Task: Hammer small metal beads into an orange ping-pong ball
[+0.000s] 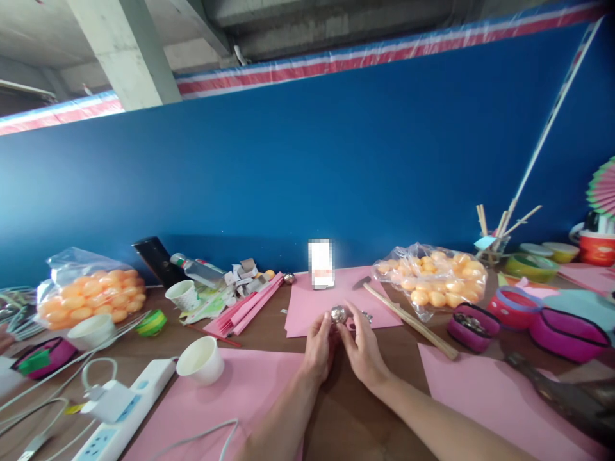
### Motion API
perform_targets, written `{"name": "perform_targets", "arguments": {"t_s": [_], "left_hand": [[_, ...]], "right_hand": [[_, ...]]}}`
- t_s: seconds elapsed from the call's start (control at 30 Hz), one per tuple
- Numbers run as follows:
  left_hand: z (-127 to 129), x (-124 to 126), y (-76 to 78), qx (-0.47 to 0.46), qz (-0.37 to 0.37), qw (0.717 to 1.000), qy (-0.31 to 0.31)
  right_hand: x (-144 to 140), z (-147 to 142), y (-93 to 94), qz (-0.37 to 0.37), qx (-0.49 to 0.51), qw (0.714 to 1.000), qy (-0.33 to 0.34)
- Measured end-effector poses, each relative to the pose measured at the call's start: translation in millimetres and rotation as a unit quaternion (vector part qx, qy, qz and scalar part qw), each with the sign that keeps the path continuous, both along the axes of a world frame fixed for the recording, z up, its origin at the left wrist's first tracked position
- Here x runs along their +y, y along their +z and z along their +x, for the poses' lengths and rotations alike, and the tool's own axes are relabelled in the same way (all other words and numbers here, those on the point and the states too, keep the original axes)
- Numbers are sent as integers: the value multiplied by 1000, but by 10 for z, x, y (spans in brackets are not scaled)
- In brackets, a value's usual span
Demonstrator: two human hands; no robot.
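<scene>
My left hand [318, 344] and my right hand [362, 351] meet over the brown table in front of me. Between their fingertips they pinch a small shiny silver ball [339, 314], which looks like a bell. Both hands hide part of it. Just past the right fingers, small silver metal pieces [366, 316] show; whether they are held or lie on the paper I cannot tell. Beneath and beyond the hands is a pink paper sheet [312, 307]. A hammer [408, 317] with a wooden handle lies right of it. Another silver ball [289, 278] sits at the far left corner.
Bags of orange balls stand left [96, 296] and right [437, 282]. A white cup [200, 362] and a power strip [129, 410] are at near left. Folded pink paper [252, 304] lies further back. A purple container [473, 328] holds small metal parts. A blue wall [307, 160] rises behind.
</scene>
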State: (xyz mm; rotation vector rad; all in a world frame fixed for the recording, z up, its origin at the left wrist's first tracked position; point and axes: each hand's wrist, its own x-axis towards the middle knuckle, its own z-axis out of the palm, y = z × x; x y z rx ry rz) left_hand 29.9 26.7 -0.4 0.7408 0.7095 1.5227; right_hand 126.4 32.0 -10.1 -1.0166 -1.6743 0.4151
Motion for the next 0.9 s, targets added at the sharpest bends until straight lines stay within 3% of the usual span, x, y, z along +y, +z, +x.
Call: {"name": "perform_targets", "arguments": {"t_s": [0.53, 0.9], "left_hand": [[-19, -14, 39, -35, -5, 999, -15], [-28, -15, 45, -37, -22, 999, -6]], "right_hand": [[3, 4, -14, -2, -7, 1000, 18], [36, 15, -40, -44, 19, 998, 29]]}}
